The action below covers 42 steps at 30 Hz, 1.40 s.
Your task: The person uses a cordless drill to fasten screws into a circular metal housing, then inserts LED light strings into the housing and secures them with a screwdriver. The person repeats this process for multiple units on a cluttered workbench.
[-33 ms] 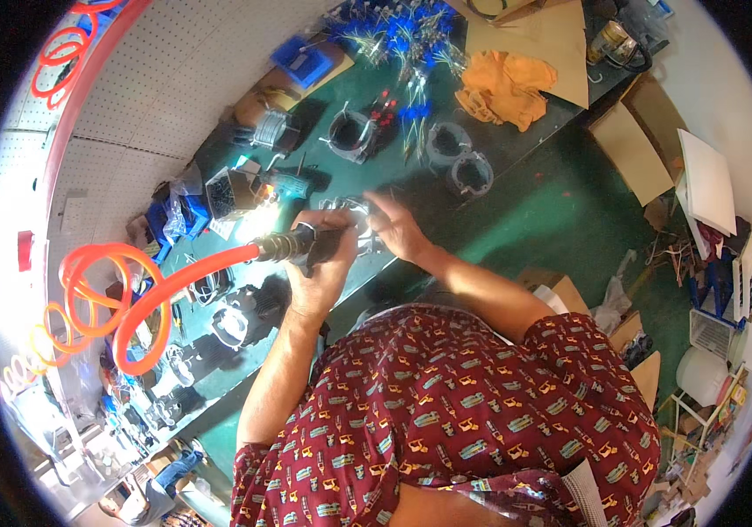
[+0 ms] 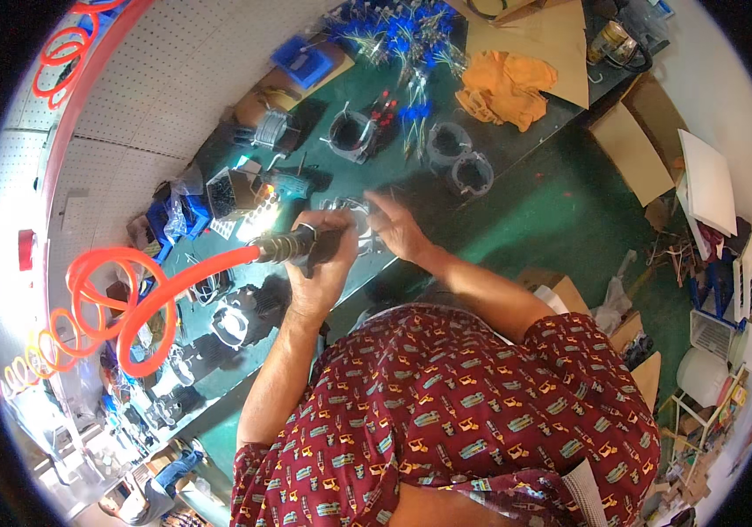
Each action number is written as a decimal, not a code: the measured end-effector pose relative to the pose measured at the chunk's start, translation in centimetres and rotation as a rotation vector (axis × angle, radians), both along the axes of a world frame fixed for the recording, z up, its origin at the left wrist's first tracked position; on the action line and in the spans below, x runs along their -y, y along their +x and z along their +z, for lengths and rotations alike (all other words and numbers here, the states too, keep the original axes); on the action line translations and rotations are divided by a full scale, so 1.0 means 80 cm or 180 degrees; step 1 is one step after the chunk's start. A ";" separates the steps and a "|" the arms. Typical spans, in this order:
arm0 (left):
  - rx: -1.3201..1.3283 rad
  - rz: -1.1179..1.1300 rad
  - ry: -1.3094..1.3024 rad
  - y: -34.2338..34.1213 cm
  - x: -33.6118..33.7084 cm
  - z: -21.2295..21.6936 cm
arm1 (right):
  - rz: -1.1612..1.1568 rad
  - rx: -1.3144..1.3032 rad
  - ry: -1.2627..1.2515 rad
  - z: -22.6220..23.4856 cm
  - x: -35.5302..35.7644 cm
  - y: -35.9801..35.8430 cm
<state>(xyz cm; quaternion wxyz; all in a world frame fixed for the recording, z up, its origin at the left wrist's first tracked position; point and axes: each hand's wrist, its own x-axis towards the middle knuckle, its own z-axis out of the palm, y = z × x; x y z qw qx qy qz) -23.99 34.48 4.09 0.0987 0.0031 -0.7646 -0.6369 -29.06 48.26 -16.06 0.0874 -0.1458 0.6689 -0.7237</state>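
My left hand is wrapped round a dark air tool fed by a coiled orange-red hose. The tool's working end is hidden by the hand. Just right of it, a shiny silvery metal part sits near the front edge of the green-topped bench. My right hand grips that part from the right side, with the index finger reaching over its far edge. Both hands are close together over the part, which they partly cover.
Round grey housings, clear rings and a teal power tool lie beyond my hands. Farther back are blue-tipped wires, a blue bin and an orange cloth. More metal castings line the bench to the left.
The loops of the orange-red hose have swayed slightly. Both hands keep their places at the metal part.
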 end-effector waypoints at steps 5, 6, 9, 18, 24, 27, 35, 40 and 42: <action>-0.0135 -0.0220 0.0078 0.006 -0.002 0.014 | 0.0103 0.0283 -0.0370 -0.011 -0.001 -0.010; -0.0097 -0.0122 -0.0149 0.006 0.003 0.016 | 0.0053 0.0271 -0.0317 -0.012 0.000 -0.010; -0.0799 0.0371 0.0373 0.010 0.006 0.016 | 0.0007 -0.0102 0.0416 0.020 -0.004 -0.007; -0.0990 0.0969 0.0126 -0.019 0.021 0.012 | 0.0039 0.0154 0.0568 0.047 -0.012 -0.007; -0.1171 0.0874 0.0250 -0.022 0.021 0.003 | -0.0032 0.0051 0.0678 0.056 -0.014 -0.007; -0.1058 0.0845 0.0011 -0.025 0.023 0.003 | 0.0046 0.0167 0.0621 0.060 -0.016 -0.007; -0.0336 0.0084 -0.0466 -0.059 0.024 0.038 | 0.0213 -0.0594 0.0689 0.066 -0.024 -0.010; -0.0123 0.0025 -0.0511 -0.081 0.019 0.036 | 0.0326 -0.0567 0.0585 0.057 -0.027 -0.016; 0.0017 0.0036 -0.0458 -0.085 0.015 0.040 | 0.0312 -0.0742 0.0588 0.056 -0.026 -0.016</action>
